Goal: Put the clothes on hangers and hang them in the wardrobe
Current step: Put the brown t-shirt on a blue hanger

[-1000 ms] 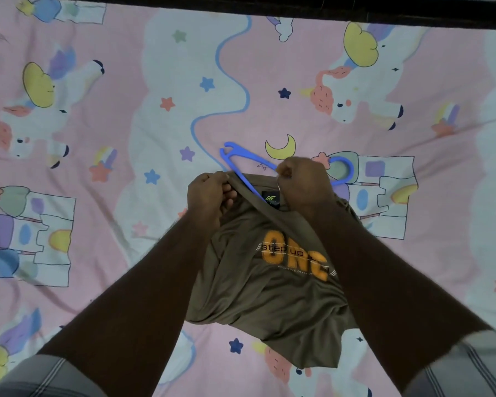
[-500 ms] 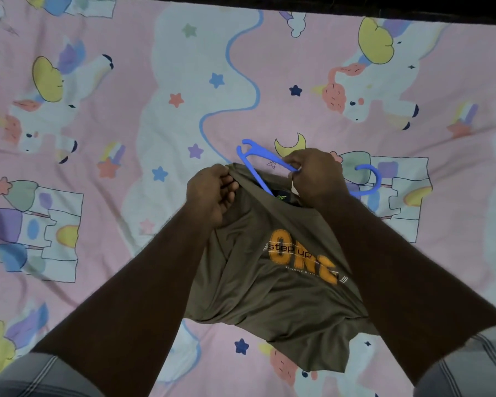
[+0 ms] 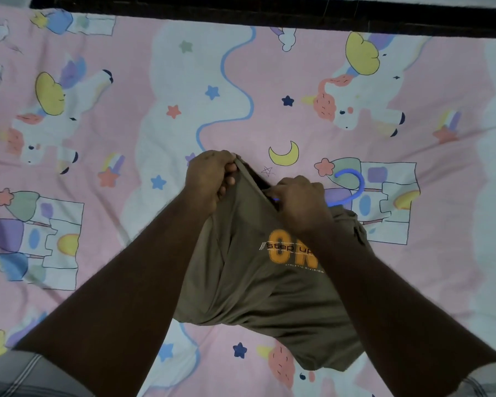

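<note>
Pink bedsheet [image 3: 384, 282] printed with unicorns, stars and castles covers the bed, a dark edge running along its far side. On it lies 1 olive T-shirt [image 3: 255, 287] with orange lettering, bunched toward the person. The left hand [image 3: 209, 179] has its fingers curled tight around the collar's far left edge, pulling it open. The right hand [image 3: 301, 202] is closed on the blue hanger [image 3: 352, 186] at the neck opening; only the hook and a short stretch of its bar show, the rest hidden by the hand and cloth. The step in hand looks like working the hanger into the shirt. Next, each hanger arm probably needs seating under a shoulder, then lifting by the hook toward the wardrobe, which is out of view.
</note>
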Motion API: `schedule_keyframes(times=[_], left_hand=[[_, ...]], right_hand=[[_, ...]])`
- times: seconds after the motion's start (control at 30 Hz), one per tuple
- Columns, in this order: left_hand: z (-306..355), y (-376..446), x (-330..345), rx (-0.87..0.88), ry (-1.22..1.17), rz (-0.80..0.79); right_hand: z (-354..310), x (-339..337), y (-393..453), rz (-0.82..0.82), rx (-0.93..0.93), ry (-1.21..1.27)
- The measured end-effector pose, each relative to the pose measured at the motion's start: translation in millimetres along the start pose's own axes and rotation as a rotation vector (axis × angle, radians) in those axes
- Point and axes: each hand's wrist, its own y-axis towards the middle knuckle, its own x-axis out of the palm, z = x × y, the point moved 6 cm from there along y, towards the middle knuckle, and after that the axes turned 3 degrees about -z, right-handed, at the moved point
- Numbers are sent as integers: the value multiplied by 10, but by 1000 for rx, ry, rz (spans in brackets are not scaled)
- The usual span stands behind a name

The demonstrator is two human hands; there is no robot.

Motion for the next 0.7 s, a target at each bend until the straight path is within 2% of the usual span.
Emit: schedule_keyframes(times=[0.1, 0.17, 0.23, 0.3, 0.4, 0.53, 0.7], left_hand=[[58, -21, 22, 125, 208, -46], [56, -31, -9, 201, 280, -13], [-2, -48, 11, 236, 308, -9], [-94, -92, 96, 234, 335, -42], [-255, -234, 283, 225, 337, -119], [-516, -441, 529, 188, 327, -191], [-739, -602, 654, 36, 217, -220]], right_hand=[[-28, -64, -67, 77, -35, 98], [134, -180, -165, 246, 21, 205], [462, -267, -346, 422, 232, 359], [823, -284, -552, 509, 491, 444], [1210, -168, -641, 360, 681, 442], [1351, -82, -421, 205, 647, 478], [1310, -131, -151, 162, 596, 591]])
